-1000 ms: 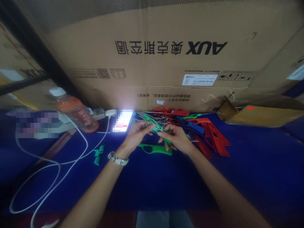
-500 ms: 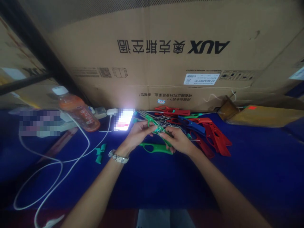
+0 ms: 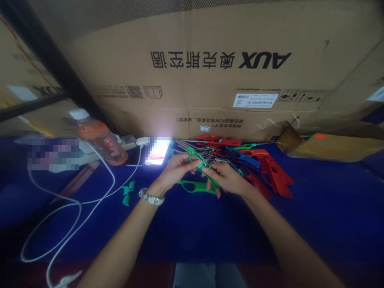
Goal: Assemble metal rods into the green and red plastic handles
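Left hand [image 3: 177,170] and right hand [image 3: 229,178] grip a green casing [image 3: 194,154], its long axis slanting down rightward.

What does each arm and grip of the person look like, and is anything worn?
Both forearms are bare, with no sleeve in view. The left grip and right grip have no glove. A pale, silvery band sits on the left wrist; whether watch or bracelet is unclear.

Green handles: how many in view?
3: the held green handle, in left hand and right hand; the lying green handle below them; the rear green handle behind the blue handle. More may be hidden.
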`<state>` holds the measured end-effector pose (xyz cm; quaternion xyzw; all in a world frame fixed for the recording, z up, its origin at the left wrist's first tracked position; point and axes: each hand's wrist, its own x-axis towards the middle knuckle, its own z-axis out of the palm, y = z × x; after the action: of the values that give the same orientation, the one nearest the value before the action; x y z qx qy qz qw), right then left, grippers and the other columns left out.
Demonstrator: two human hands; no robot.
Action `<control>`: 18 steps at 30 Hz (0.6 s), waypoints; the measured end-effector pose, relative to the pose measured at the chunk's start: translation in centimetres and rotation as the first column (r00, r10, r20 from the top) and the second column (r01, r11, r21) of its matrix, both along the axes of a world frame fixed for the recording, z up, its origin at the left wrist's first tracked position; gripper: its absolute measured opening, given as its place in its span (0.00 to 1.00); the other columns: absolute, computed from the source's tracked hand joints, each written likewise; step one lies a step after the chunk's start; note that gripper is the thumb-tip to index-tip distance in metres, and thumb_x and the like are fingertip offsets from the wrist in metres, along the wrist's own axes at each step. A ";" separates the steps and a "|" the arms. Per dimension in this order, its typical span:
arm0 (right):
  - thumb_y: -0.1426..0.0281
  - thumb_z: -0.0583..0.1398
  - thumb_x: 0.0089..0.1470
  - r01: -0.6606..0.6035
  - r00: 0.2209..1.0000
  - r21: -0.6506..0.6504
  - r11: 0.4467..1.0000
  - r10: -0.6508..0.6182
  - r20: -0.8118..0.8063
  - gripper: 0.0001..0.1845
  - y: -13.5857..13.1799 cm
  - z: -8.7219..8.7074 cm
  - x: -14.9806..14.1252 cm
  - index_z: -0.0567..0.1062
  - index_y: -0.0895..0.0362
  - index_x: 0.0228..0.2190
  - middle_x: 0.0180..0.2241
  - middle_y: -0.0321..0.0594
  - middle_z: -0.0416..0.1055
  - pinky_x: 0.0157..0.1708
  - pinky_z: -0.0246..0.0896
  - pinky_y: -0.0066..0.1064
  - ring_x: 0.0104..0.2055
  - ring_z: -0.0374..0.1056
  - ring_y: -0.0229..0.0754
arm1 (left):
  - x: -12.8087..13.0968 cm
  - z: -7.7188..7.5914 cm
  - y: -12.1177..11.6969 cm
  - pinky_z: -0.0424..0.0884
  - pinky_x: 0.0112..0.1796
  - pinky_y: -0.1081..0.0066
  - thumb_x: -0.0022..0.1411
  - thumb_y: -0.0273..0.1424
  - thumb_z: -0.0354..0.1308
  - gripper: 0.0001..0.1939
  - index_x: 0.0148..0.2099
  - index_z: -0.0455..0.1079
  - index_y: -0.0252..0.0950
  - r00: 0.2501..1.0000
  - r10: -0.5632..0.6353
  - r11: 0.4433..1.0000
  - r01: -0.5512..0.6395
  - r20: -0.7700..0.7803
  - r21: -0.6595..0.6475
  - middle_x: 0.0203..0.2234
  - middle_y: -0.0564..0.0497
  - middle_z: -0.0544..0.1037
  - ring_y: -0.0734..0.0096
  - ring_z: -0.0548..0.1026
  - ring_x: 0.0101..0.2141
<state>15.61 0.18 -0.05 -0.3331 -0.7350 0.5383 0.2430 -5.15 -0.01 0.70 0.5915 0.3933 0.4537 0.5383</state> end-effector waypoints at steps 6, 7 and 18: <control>0.51 0.54 0.63 0.009 0.999 0.092 0.996 -0.012 0.035 0.22 0.1 -0.4 0.1 0.69 0.56 0.29 0.18 0.32 0.72 0.11 0.59 0.19 0.13 0.68 0.33 | -0.4 -0.1 0.2 0.68 0.28 0.73 0.55 0.38 0.68 0.10 0.32 0.77 0.36 0.997 -0.002 1.000 0.003 -0.080 0.014 0.25 0.51 0.76 0.75 0.70 0.25; 0.51 0.54 0.64 0.013 1.000 0.062 0.998 -0.014 0.010 0.22 0.0 -0.5 -0.2 0.69 0.56 0.31 0.20 0.33 0.73 0.11 0.60 0.20 0.14 0.69 0.34 | -0.4 -0.2 0.2 0.67 0.28 0.73 0.55 0.38 0.68 0.10 0.32 0.77 0.36 0.997 0.002 1.000 -0.001 -0.078 0.012 0.25 0.51 0.76 0.75 0.70 0.25; 0.51 0.52 0.65 0.041 0.999 0.115 0.993 -0.042 0.005 0.22 -0.1 -0.1 -0.5 0.68 0.56 0.30 0.16 0.29 0.70 0.09 0.53 0.19 0.10 0.63 0.31 | -0.6 -0.7 0.3 0.67 0.28 0.73 0.55 0.38 0.68 0.10 0.30 0.77 0.37 0.999 -0.002 0.999 0.004 -0.052 0.038 0.25 0.52 0.77 0.75 0.70 0.24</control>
<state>15.09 0.13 -0.19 -0.3359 -0.7585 0.4887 0.2701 -5.70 0.34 -0.03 0.6136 0.3975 0.4450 0.5171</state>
